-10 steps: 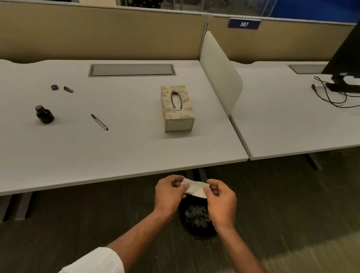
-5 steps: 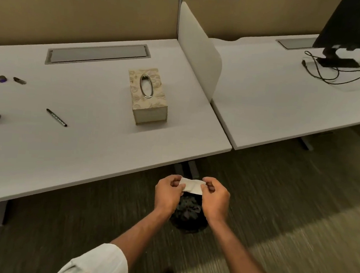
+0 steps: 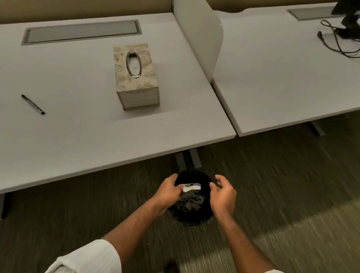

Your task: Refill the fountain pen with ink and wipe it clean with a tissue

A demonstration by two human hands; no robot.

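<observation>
Head view, looking down past the edge of a pale desk (image 3: 72, 141) to a dark carpeted floor. In the lower middle of the frame both hands hover over a round black wastebasket (image 3: 190, 214) that stands on the floor just in front of the desk edge. The left hand (image 3: 167, 192) has its fingers curled together, and a folded white tissue (image 3: 190, 188) shows right at its fingertips, over the mouth of the basket; whether the fingers pinch the tissue or only touch it cannot be told. The right hand (image 3: 224, 196) is beside the tissue but apart from it, fingers spread and loosely curved, holding nothing. Dark crumpled material lies inside the basket below the tissue. On the desk, at the left of the frame, the fountain pen (image 3: 32, 104) lies flat and slanted, well apart from both hands. A patterned tissue box (image 3: 136, 78) with an oval metal-rimmed opening stands upright near the middle of the desk. A white divider panel (image 3: 201, 31) rises at the desk's right edge, and beyond it, in the upper right of the frame, a second desk (image 3: 285, 84) carries a monitor base (image 3: 353, 27) and loose black cables (image 3: 351, 50).
</observation>
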